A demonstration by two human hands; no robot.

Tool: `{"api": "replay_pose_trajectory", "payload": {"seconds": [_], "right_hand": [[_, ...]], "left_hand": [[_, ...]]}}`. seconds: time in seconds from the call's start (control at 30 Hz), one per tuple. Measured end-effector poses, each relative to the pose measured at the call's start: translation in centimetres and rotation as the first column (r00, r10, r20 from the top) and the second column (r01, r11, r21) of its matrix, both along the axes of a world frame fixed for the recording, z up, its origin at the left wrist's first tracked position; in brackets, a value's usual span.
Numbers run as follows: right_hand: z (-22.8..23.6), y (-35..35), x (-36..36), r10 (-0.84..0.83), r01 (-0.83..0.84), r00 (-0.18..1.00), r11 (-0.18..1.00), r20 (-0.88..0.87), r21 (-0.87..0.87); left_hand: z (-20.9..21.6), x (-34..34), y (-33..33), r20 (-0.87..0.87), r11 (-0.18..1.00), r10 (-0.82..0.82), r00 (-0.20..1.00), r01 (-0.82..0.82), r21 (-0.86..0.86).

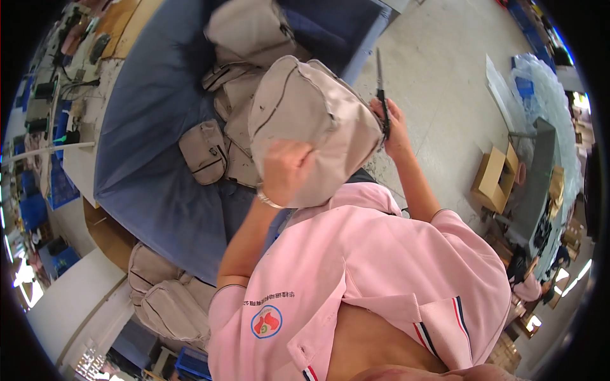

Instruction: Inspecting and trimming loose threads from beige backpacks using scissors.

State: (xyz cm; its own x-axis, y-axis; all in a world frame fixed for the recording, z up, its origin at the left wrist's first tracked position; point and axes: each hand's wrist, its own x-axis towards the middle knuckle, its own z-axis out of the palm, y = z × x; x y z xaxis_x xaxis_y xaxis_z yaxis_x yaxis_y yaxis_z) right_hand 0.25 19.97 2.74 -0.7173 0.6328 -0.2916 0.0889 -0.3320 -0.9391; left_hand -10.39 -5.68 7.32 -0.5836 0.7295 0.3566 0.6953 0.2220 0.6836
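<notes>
A beige backpack (337, 127) with dark zip lines rests against my lap, leaning over the edge of a blue fabric-lined bin. My left hand (286, 170), with a bracelet at the wrist, is closed in front of the bag's lower left side. It is slightly blurred, and what its fingers pinch, if anything, is hidden. At the bag's right edge my right hand (398, 132) is wrapped round the black handle of a pair of scissors (381, 95). Their long, narrow blades point up, away from me, and look closed together.
The blue bin (146, 146) holds more beige bags (248, 32), including a small pouch (204, 152). Further beige backpacks (168, 295) lie at the lower left. An open cardboard box (494, 178) stands on the floor at right, beside a grey table (534, 190) and clear plastic wrapping (546, 89).
</notes>
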Motion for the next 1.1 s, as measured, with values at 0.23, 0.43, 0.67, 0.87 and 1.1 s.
{"api": "replay_pose_trajectory", "payload": {"seconds": [0.23, 0.43, 0.67, 0.87, 1.1], "right_hand": [[0.0, -1.0, 9.1, -0.192, 0.145, 0.958, 0.965, 0.213, 0.219], [-0.1, -2.1, 5.8, -0.034, -0.084, 0.967, 0.893, 0.252, 0.442], [-3.6, -3.4, -1.7, 0.089, -0.414, 0.883, 0.613, 0.461, 0.673], [-5.4, -3.2, -4.4, 0.057, -0.442, 0.865, 0.558, 0.499, 0.703], [-7.0, -0.7, -4.6, 0.133, -0.38, 0.896, 0.724, 0.423, 0.576]], "left_hand": [[-5.9, 6.6, 1.5, 0.215, 0.997, 0.018, 0.977, -0.001, -0.078], [-7.5, 9.9, 1.7, 0.016, 0.989, -0.092, 0.996, 0.094, -0.112], [-7.5, 11.5, 1.7, 0.071, 0.981, -0.032, 0.997, 0.045, -0.186], [-8.2, 11.1, -0.4, 0.249, 0.998, 0.045, 0.967, -0.032, -0.057], [-14.0, 7.3, -8.4, 0.157, 0.445, 0.89, 0.429, -0.891, -0.087]]}}
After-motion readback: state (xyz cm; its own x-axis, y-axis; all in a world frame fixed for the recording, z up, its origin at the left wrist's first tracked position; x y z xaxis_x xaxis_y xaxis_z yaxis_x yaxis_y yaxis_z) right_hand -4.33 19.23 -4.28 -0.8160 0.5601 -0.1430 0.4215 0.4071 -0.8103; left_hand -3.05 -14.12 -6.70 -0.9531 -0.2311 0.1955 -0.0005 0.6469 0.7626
